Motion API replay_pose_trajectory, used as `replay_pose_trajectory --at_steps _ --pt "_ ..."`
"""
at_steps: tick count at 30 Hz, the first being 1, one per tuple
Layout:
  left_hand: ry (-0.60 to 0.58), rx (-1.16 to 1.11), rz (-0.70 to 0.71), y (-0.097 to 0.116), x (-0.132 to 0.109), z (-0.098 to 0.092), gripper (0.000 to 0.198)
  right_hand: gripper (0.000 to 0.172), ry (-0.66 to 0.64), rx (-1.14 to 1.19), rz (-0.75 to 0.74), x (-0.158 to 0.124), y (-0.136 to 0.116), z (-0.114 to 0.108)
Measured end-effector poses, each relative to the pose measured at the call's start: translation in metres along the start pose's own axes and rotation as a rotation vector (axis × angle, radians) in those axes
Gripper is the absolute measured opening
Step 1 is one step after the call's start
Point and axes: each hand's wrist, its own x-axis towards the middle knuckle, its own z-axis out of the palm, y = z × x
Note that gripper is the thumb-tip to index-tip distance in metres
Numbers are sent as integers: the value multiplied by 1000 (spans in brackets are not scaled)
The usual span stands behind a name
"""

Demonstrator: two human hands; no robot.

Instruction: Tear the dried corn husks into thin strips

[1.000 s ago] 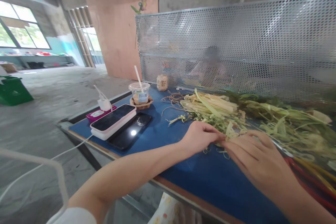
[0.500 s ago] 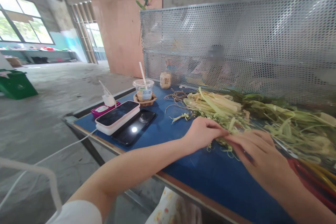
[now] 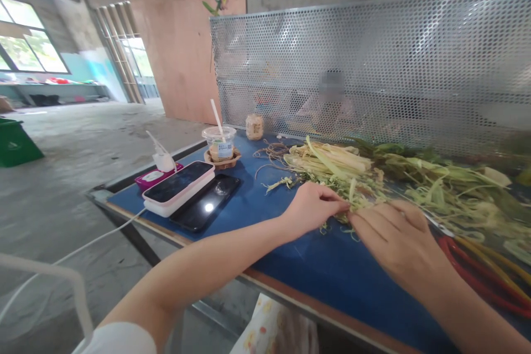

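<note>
My left hand [image 3: 313, 207] is closed in a pinch above the blue table, its thumb and fingertips meeting those of my right hand [image 3: 396, 240]. The right is closed too, fingers bent and pressed together. A pale green corn husk strip [image 3: 352, 192] rises at the joined fingertips; most of what they grip is hidden. Thin curled green shreds show just below the fingers. Behind my hands lies a bundle of pale yellow husks [image 3: 329, 156] with a knotted green strand [image 3: 280, 183] at its left. More loose green husks [image 3: 452, 177] spread to the right.
A perforated metal screen [image 3: 365, 66] borders the table's back; a person sits behind it. To the left are a black phone [image 3: 205, 204], a pink-edged phone [image 3: 180, 181], a lidded cup with straw [image 3: 221, 146] and a jar [image 3: 254, 127]. Red-handled scissors [image 3: 456, 260] lie at right.
The whole view has shifted slightly, so things sit a little further left. My hands stay pinched together, and the right hand's fingers are bent more closely together.
</note>
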Motion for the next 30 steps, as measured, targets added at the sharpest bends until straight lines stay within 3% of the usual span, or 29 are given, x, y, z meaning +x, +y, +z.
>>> replay_pose_trajectory --at_steps 7,15,22,30 --pt "-32 -14 15 -5 3 0 27 25 23 224 69 -4 0 7" --pt "-52 64 20 -1 1 -2 27 31 71 83 -101 -5 1 3" --pt "-39 162 45 -7 0 0 27 32 -16 40 -175 2 -1 5" --pt "-13 115 18 -4 1 -2 25 33 -9 135 -73 -3 2 8"
